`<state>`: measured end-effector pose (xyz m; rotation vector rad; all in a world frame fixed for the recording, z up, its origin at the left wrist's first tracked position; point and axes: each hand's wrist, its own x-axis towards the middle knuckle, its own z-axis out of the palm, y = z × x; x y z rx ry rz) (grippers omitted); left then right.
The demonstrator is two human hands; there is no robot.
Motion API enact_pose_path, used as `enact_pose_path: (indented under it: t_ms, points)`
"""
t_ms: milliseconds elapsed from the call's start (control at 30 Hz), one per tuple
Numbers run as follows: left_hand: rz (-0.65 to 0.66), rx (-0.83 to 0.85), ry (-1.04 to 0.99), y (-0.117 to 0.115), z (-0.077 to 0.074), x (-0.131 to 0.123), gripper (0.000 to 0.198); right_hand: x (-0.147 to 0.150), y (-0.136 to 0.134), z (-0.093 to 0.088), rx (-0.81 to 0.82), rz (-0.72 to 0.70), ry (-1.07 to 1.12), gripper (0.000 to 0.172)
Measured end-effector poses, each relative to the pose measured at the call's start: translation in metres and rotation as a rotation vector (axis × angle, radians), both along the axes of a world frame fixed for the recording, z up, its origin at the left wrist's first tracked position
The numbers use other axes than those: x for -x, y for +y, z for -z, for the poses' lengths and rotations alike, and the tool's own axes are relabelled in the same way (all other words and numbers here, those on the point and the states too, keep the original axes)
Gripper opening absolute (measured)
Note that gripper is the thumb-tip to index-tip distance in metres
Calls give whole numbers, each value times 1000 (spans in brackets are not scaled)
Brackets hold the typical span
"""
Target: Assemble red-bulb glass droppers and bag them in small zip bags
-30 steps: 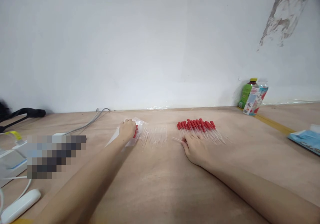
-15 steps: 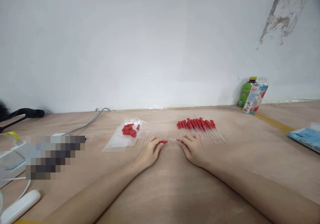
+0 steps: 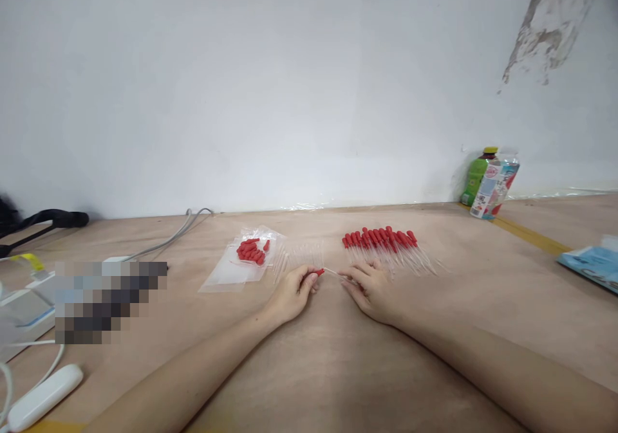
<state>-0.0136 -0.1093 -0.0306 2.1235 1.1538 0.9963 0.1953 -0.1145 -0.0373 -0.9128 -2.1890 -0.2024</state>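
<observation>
At mid-frame a red bulb (image 3: 318, 271) is pinched in the grip of the left hand (image 3: 293, 289). A clear tube (image 3: 333, 272) is clamped by the fingertips of the right hand (image 3: 367, 283). The two are held end to end, in line, low over the bench (image 3: 328, 356).

Spare bulbs (image 3: 251, 251) lie in a bag (image 3: 222, 278) at centre left, with loose tubes (image 3: 302, 254) just above the left hand. Droppers (image 3: 386, 241) are rowed above the right hand, all close by. Bare bench is left across the lower frame, and bottles (image 3: 490, 179) stand well apart at the right.

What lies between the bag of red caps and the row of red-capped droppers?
In the head view, a row of clear uncapped tubes lies there beside the bag; then bare table up to the droppers.
</observation>
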Motion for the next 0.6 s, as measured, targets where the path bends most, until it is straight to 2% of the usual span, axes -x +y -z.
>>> enact_pose_path:
  t_ms: [167,333,467,600]
  points:
    - [23,86,-124,5,7,0,29,0,-1,-2,8,-39,-10,20]
    - [50,107,-163,4,6,-1,29,0,-1,-4,98,-101,12,16]
    - [54,97,-141,1,3,0,26,-3,0,-5,196,-145,33,15]
    - [75,85,-69,-3,0,0,24,-7,3,-7,225,-165,-10,15]
